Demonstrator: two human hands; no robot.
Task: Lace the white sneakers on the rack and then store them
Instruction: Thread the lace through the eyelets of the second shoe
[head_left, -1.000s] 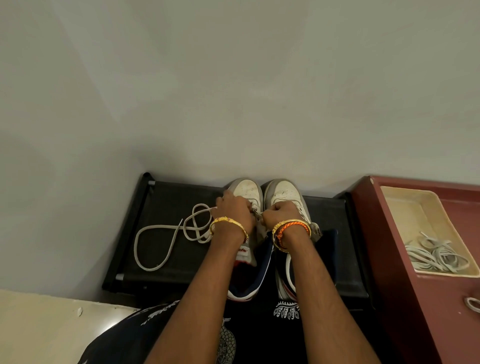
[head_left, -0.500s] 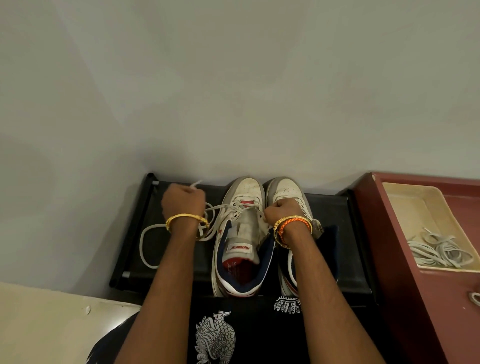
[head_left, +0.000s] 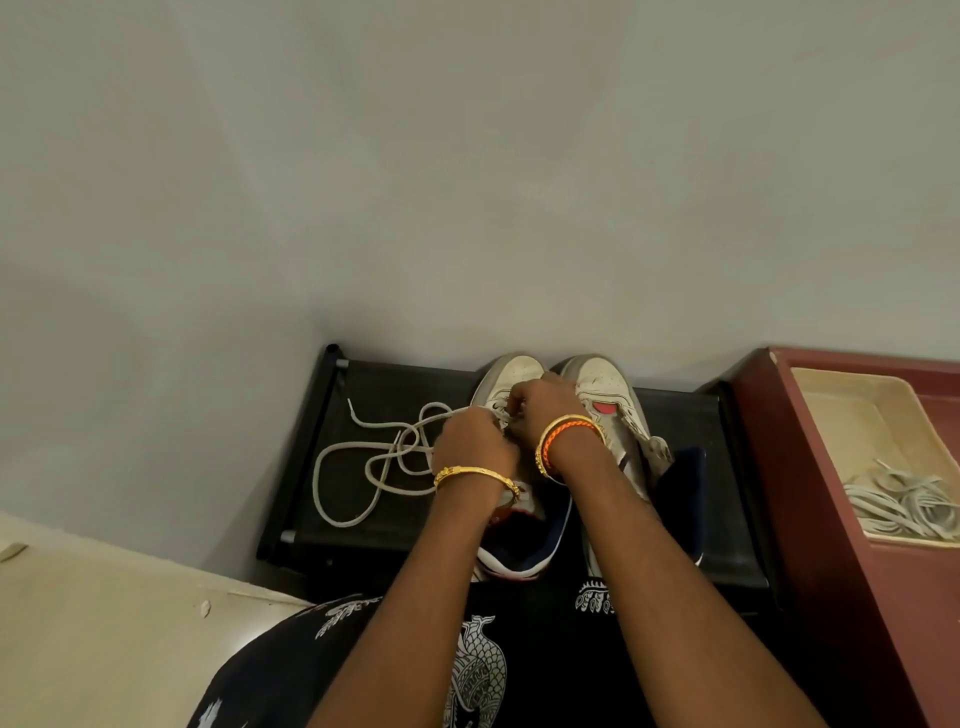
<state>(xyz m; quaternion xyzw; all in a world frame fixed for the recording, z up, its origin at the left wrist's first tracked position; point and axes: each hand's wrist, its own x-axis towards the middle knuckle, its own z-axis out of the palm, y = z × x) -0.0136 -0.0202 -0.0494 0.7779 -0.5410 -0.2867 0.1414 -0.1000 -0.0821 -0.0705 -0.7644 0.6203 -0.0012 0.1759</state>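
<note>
The white sneakers stood side by side on the black rack (head_left: 363, 395), their long axes running away from me, toes toward the wall (head_left: 467, 182) and heel openings toward my body. The left sneaker (head_left: 511, 376) sat under both my hands, so only its rounded grey-white toe cap and, nearer me, its navy collar with a white and red edge showed. The right sneaker (head_left: 605, 384) lay just beside it, touching or nearly so at the toes; its upper was scuffed off-white with a red patch on the tongue, and its side panel ran back past my right wrist.

My left hand (head_left: 475, 441) was curled over the eyelet area of the left sneaker, fingers closed on the lace (head_left: 358, 457) where it met the shoe. My right hand (head_left: 540, 410) was bent in from the other side, fingertips pinched at the same spot; I could not tell exactly which strand it held, since my knuckles hid it. A gold bangle (head_left: 475, 475) sat on my left wrist, and a gold and orange pair (head_left: 563, 431) on my right.

The free length of the lace trailed left from my hands across the rack in loose loops, its tip pointing toward the rack's far left corner.

To the right of the rack stood a dark red cabinet (head_left: 831, 519) with a cream tray (head_left: 831, 410) on top, holding a heap of spare laces (head_left: 898, 501).
</note>
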